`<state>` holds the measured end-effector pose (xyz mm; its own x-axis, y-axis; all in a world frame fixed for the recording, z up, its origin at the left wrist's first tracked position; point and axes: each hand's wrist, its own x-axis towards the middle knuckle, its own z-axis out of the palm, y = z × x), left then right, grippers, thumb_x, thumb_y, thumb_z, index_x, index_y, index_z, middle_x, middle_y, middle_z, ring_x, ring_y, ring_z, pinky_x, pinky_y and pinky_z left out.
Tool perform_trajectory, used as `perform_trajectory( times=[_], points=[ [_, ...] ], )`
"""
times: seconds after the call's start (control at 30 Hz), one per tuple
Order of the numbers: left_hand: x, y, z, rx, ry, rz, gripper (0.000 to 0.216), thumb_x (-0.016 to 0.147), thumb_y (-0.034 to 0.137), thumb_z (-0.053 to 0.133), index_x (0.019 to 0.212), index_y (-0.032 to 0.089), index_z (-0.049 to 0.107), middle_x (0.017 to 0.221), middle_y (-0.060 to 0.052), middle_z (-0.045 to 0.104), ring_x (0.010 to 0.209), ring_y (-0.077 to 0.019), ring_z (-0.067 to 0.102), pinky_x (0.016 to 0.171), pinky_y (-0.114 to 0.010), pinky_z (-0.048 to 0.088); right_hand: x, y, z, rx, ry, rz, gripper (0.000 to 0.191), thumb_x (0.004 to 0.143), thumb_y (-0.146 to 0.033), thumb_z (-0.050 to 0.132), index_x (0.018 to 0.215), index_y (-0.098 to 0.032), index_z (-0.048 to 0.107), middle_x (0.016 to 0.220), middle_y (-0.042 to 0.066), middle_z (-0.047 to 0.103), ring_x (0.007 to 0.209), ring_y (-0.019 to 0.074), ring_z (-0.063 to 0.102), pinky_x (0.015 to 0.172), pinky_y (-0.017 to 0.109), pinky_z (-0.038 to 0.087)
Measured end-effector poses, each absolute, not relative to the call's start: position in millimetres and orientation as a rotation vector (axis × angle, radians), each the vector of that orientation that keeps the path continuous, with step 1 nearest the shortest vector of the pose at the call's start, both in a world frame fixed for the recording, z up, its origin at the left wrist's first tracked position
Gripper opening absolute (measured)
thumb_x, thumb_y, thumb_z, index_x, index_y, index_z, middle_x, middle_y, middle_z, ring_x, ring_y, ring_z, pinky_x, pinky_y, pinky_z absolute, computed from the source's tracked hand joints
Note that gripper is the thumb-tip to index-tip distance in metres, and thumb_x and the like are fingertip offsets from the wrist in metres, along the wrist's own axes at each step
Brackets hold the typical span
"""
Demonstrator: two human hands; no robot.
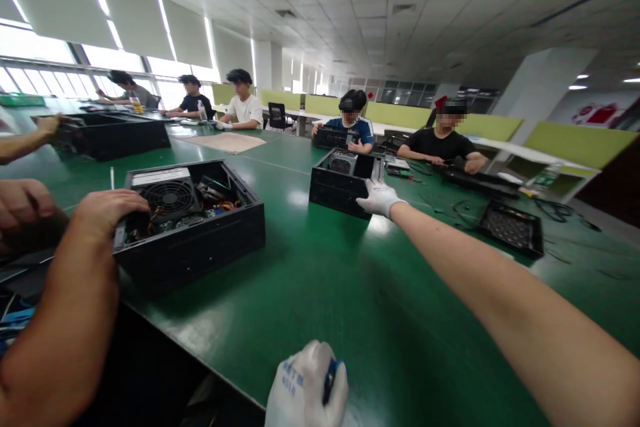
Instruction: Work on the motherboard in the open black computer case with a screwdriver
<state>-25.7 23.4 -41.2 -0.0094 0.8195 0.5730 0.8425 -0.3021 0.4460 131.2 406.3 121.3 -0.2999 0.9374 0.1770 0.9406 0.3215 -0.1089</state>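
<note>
Left hand (pixel 305 387), gloved: closed round a blue-and-black object (pixel 329 379), mostly hidden, at the near edge of the worktop (pixel 310 280). Right hand (pixel 381 200), gloved: touching a black computer case (pixel 334 192) well in from that edge; I cannot tell whether my fingers grip. Co-worker's bare hand (pixel 107 208) on an open case (pixel 200 243), left, near the edge.

White gloves (pixel 287 407) are worn on both hands. The right forearm (pixel 480 277), bare, is stretched forward and inward from the lower right; the right hand (pixel 379 200) is extended at its end, its grip hard to judge. The left hand (pixel 307 387) is held low and near, knuckles up, fingers curled, thumb folded alongside.
</note>
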Motion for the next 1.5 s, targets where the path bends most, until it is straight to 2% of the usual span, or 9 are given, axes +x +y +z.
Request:
perform_trajectory(
  times=[0.2, 0.37, 0.43, 0.57, 0.63, 0.9, 1.1, 1.3, 1.5],
  points=[
    [-26, 28, -52, -2.187, -1.877, -1.187, 0.011, 0.093, 0.030, 0.054, 0.083, 0.026, 0.052, 0.069, -0.001, 0.061, 0.058, -0.0171, 0.064, 0.057, -0.030, 0.051, 122, 447, 126, -1.813, -2.428, -0.137, 0.068, 0.086, -0.043, 0.072, 0.145, -0.014, 0.052, 0.148, 0.021, 0.054, 0.139, 0.0364, 0.047, 0.116, 0.051, 0.036],
    [-29, 28, -50, -2.181, -1.857, -1.206, 0.009, 0.094, 0.029, 0.054, 0.085, 0.027, 0.056, 0.071, -0.002, 0.064, 0.059, -0.0179, 0.064, 0.057, -0.029, 0.052, 115, 450, 133, -1.857, -2.431, -0.214, 0.041, 0.099, -0.041, 0.062, 0.133, -0.018, 0.060, 0.135, 0.011, 0.061, 0.115, 0.0252, 0.064, 0.097, 0.048, 0.054],
    [-29, 28, -44, -2.186, -1.863, -1.213, 0.010, 0.094, 0.029, 0.053, 0.085, 0.027, 0.055, 0.070, -0.002, 0.063, 0.059, -0.0176, 0.064, 0.055, -0.029, 0.050, 114, 440, 135, -1.846, -2.436, -0.262, 0.039, 0.100, -0.042, 0.060, 0.130, -0.017, 0.062, 0.133, 0.010, 0.062, 0.114, 0.0245, 0.064, 0.098, 0.047, 0.054],
    [-27, 27, -36, -2.189, -1.870, -1.243, 0.012, 0.095, 0.027, 0.050, 0.083, 0.025, 0.051, 0.069, -0.001, 0.060, 0.059, -0.0165, 0.063, 0.057, -0.029, 0.048, 119, 404, 136, -1.758, -2.480, -0.356, 0.049, 0.093, -0.048, 0.065, 0.124, -0.011, 0.065, 0.125, 0.020, 0.068, 0.117, 0.0320, 0.062, 0.100, 0.046, 0.047],
    [-28, 26, -34, -2.194, -1.870, -1.241, 0.013, 0.096, 0.026, 0.049, 0.083, 0.025, 0.051, 0.069, -0.001, 0.059, 0.059, -0.0163, 0.063, 0.058, -0.029, 0.047, 128, 377, 135, -1.699, -2.504, -0.392, 0.052, 0.093, -0.052, 0.059, 0.121, -0.009, 0.067, 0.119, 0.022, 0.070, 0.114, 0.0335, 0.063, 0.097, 0.042, 0.046],
    [-28, 23, -28, -2.225, -1.847, -1.227, 0.015, 0.100, 0.027, 0.050, 0.087, 0.023, 0.054, 0.072, 0.000, 0.061, 0.063, -0.0162, 0.063, 0.059, -0.028, 0.046, 190, 238, 136, -1.466, -2.592, -0.489, 0.057, 0.099, -0.063, 0.041, 0.105, -0.015, 0.070, 0.096, 0.016, 0.074, 0.091, 0.0285, 0.068, 0.082, 0.037, 0.044],
    [-30, 20, -23, -2.200, -1.822, -1.316, 0.015, 0.101, 0.029, 0.050, 0.090, 0.022, 0.055, 0.075, -0.001, 0.062, 0.066, -0.0172, 0.063, 0.064, -0.029, 0.049, 235, 130, 135, -1.217, -2.619, -0.523, 0.053, 0.100, -0.061, 0.043, 0.086, -0.018, 0.069, 0.077, 0.010, 0.070, 0.075, 0.0244, 0.065, 0.072, 0.036, 0.041],
    [-19, -5, 54, -2.370, -1.616, -1.292, 0.016, 0.097, 0.026, 0.055, 0.081, 0.022, 0.052, 0.070, 0.002, 0.053, 0.060, -0.0140, 0.054, 0.059, -0.029, 0.040, 272, 48, 135, -1.069, -2.575, -0.350, 0.041, 0.097, -0.055, 0.055, 0.084, -0.019, 0.069, 0.074, 0.008, 0.065, 0.070, 0.0221, 0.060, 0.068, 0.036, 0.042],
    [4, -14, 134, -2.506, -1.309, -1.163, 0.015, 0.094, 0.025, 0.058, 0.081, 0.022, 0.051, 0.071, 0.001, 0.053, 0.062, -0.0146, 0.049, 0.060, -0.031, 0.034, 291, -3, 135, -0.936, -2.561, -0.308, 0.026, 0.092, -0.046, 0.065, 0.086, -0.021, 0.069, 0.073, 0.007, 0.065, 0.068, 0.0225, 0.058, 0.065, 0.038, 0.042]
  ],
)
